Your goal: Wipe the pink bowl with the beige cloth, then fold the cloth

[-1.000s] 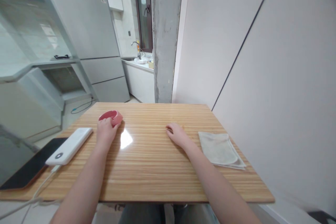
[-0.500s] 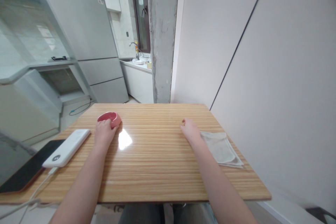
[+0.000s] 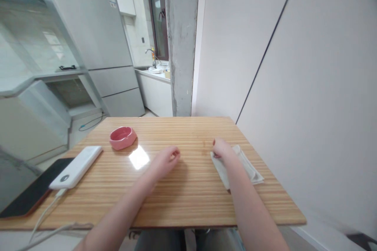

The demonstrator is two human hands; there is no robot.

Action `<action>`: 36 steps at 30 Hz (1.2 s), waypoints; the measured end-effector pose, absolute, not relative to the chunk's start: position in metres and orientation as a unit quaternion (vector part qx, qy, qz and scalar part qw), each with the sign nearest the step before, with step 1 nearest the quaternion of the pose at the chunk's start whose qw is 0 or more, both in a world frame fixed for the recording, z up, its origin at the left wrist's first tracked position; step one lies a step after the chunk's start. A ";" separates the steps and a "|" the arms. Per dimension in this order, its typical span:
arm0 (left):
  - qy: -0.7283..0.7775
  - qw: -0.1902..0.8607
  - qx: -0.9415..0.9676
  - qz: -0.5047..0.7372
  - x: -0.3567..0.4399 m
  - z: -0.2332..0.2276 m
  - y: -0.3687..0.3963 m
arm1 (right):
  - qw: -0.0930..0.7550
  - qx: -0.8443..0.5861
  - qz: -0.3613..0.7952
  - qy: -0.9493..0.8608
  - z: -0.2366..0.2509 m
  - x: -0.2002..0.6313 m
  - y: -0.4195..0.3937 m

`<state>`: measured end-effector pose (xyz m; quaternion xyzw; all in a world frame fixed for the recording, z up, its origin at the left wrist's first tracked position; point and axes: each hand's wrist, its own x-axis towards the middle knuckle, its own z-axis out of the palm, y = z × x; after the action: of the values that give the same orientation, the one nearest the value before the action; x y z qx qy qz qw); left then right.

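My right hand [image 3: 223, 149] has its fingers closed on the near-left edge of a folded whitish cloth [image 3: 249, 168], which lies on the table at the right; the forearm covers part of it. Over the middle of the table is my left hand [image 3: 166, 159], fingers loosely curled in and nothing visible in them. A pink bowl [image 3: 122, 144] with a faceted rim stands apart from both hands, at the far left of the tabletop. Just left of my right hand, a small brownish mark [image 3: 204, 146] shows on the wood grain.
On the left of the wooden table [image 3: 176, 208] lie a white power bank [image 3: 75, 167] with a cable [image 3: 44, 211] plugged in and a dark flat pad [image 3: 32, 188]. A wall [image 3: 309, 98] borders the right side. Beyond are a fridge [image 3: 88, 27] and a concrete pillar [image 3: 183, 43].
My left hand has let go of the pink bowl and moved right to mid-table. My right hand has shifted slightly right and taken the cloth, which now lies a little further left.
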<state>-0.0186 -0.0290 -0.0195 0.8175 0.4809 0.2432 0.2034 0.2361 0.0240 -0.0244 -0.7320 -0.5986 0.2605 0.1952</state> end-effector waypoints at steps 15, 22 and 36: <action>0.567 0.191 0.758 0.259 0.053 -0.029 -0.040 | 0.349 -0.667 0.242 -0.612 -0.027 0.202 0.030; 0.631 0.200 0.697 0.275 -0.120 -0.006 -0.051 | 0.345 -0.631 0.180 -0.671 -0.034 0.193 0.032; 0.856 -0.133 0.498 0.047 -0.201 -0.028 -0.067 | 0.326 -0.607 0.178 -0.702 -0.052 0.183 0.032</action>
<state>-0.2009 -0.0675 -0.0283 0.4979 0.8556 0.0474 -0.1331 0.1833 0.0320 -0.0516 -0.6074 -0.7020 0.1784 0.3262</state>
